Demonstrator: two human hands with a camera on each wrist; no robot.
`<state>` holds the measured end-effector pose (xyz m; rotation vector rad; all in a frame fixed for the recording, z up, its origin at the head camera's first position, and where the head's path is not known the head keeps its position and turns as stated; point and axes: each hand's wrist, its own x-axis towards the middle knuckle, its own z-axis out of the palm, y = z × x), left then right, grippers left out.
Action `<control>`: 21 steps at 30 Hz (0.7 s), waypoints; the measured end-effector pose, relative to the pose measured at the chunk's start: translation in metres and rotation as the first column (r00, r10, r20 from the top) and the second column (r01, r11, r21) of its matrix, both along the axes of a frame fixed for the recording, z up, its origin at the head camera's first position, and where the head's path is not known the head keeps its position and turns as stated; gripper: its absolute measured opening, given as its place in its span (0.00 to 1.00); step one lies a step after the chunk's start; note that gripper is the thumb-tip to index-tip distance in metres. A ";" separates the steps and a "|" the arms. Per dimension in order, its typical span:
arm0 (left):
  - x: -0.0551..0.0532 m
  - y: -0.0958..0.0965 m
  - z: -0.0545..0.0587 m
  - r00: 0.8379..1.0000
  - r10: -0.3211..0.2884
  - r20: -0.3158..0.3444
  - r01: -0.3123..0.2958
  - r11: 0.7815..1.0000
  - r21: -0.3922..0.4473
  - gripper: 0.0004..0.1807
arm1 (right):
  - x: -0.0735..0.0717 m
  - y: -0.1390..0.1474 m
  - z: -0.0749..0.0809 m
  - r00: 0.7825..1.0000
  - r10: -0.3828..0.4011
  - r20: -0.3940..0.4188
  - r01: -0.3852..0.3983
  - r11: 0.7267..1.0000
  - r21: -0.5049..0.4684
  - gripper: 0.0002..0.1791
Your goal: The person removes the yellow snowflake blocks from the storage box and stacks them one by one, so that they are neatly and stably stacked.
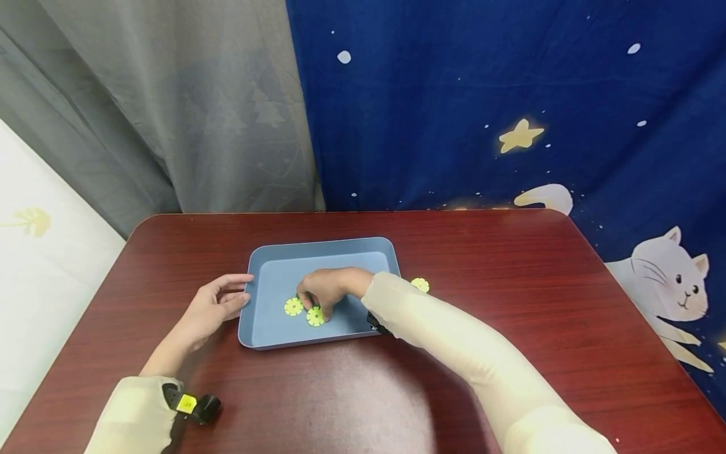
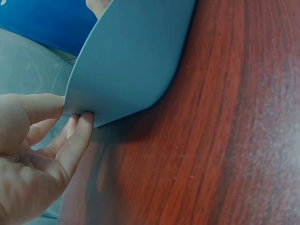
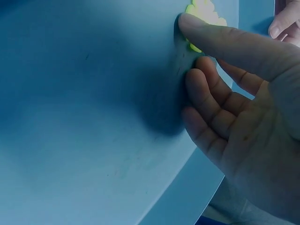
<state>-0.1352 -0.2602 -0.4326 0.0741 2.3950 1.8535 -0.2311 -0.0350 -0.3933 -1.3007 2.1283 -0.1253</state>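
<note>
Inside a shallow blue tray (image 1: 266, 328), my right hand (image 1: 329, 289) reaches down with its fingers curled. Its thumb and forefinger pinch a yellow-green, notched snowflake building disc (image 1: 315, 316). The right wrist view shows the thumb (image 3: 220, 40) over the edge of a yellow disc (image 3: 208, 11), with the other fingers bent below it. A second such disc (image 1: 293, 306) lies on the tray floor just left of the hand. My left hand (image 1: 212, 306) is at the tray's left side, its fingertips (image 2: 86, 119) touching the outer wall near the rim.
Just past the tray's right side, a third snowflake disc (image 1: 420, 285) is partly covered by the right sleeve. The tray stands on a dark red wooden table (image 1: 340, 397). Grey and blue curtains (image 1: 431, 113) hang behind the table's far edge.
</note>
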 end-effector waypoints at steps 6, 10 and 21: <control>0.000 0.000 0.001 1.000 0.000 0.000 0.000 1.000 -0.004 0.25 | 0.001 0.000 0.001 1.000 -0.006 0.022 0.006 0.999 -0.035 0.19; 0.001 0.001 0.001 1.000 0.000 0.000 0.000 1.000 -0.005 0.25 | 0.000 0.001 0.000 0.999 -0.013 0.034 0.015 0.998 -0.055 0.18; 0.001 0.001 0.002 1.000 0.000 0.003 0.000 1.000 -0.004 0.26 | -0.002 0.004 0.001 0.998 -0.015 0.059 0.020 0.995 -0.097 0.13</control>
